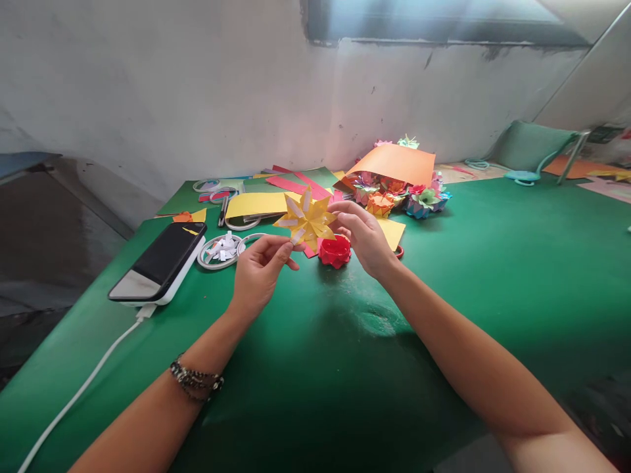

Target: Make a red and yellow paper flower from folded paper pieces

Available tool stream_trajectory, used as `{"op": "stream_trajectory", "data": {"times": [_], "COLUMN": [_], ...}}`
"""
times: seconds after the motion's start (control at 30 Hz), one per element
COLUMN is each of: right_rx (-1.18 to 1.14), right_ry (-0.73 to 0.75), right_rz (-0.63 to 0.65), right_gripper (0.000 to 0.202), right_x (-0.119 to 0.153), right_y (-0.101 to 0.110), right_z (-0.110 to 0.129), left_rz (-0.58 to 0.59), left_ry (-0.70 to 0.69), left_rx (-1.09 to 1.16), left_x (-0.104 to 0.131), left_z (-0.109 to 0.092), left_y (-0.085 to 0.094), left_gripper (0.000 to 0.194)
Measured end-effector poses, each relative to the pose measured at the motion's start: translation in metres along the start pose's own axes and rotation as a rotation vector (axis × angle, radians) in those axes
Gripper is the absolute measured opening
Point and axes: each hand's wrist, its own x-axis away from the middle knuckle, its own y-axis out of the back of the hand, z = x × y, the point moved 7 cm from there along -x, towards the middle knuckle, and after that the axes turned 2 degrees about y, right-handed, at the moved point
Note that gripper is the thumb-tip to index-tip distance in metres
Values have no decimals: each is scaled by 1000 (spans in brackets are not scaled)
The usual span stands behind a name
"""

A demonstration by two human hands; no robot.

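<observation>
A yellow folded-paper flower [308,222] with whitish strips on some petals is held up above the table. My left hand [261,268] pinches its lower left petal between thumb and fingers. At the flower's right side is my right hand [362,236], its fingers bent around the petal tips, gripping that edge. Just below the flower, a small red folded-paper cup [335,251] stands on the green table [315,368].
A phone on a white power bank [160,263] with a cable lies left. Beside it is a tape ring holding white paper bits [224,248]. Colored sheets and a yellow sheet [254,204] lie behind. Finished paper flowers [426,200] sit at the back under an orange sheet [394,164].
</observation>
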Motion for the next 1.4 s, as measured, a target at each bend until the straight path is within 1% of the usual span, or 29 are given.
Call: {"op": "stream_trajectory", "data": {"times": [0.1,0.23,0.3,0.33,0.37,0.4,0.43,0.47,0.5,0.53,0.57,0.6,0.67,0.7,0.77,0.83,0.9,0.97,1.23,1.4], "right_rx": [-7,-9,22,46,80,130,203,299,418,559,708,858,1130,1214,1280,1257,1230,1212,1094,1034], "right_ry": [-25,-44,-23,2,50,132,252,399,564,722,846,940,1050,1061,1029,981,962,942,813,735], "right_rz": [-15,-1,1,-15,-59,-130,-214,-292,-347,-346,-296,-218,-82,-46,-40,-72,-99,-99,-48,-19], "right_gripper": [11,13,15,17,19,20,19,15,11,7,4,4,8,10,14,16,16,16,14,12], "right_x": [-1,-1,-3,-4,-4,-2,2,9,18,28,37,45,56,58,58,55,54,52,48,44], "right_y": [1,1,3,6,9,14,18,19,16,6,-8,-23,-48,-54,-59,-57,-55,-54,-49,-46], "right_z": [1,-1,-2,-1,3,9,20,33,47,58,65,68,64,60,55,54,55,55,53,52], "left_rz": [13,24,25,25,21,17,9,1,-8,-19,-28,-35,-38,-39,-39,-46,-53,-59,-102,-109], "left_ry": [2,2,0,-1,0,5,10,17,24,29,32,33,28,24,19,13,-1,-26,-167,-210], "left_rx": [-23,-23,-15,-12,-11,-12,-13,-11,-5,4,16,30,50,57,77,109,138,133,-112,-216], "left_x": [1,2,2,2,2,1,1,1,1,1,1,1,2,2,3,3,4,4,8,10], "left_z": [-2,-2,-2,-2,-2,-1,0,1,2,3,3,4,4,4,2,1,-2,-4,-10,-14], "left_y": [-2,-3,-3,-3,-3,-3,-2,-2,-1,-1,0,0,-1,-1,-2,-2,-1,-1,4,3], "left_gripper": [19,16,15,15,15,15,15,15,15,15,15,15,16,16,16,15,14,12,5,3]}}
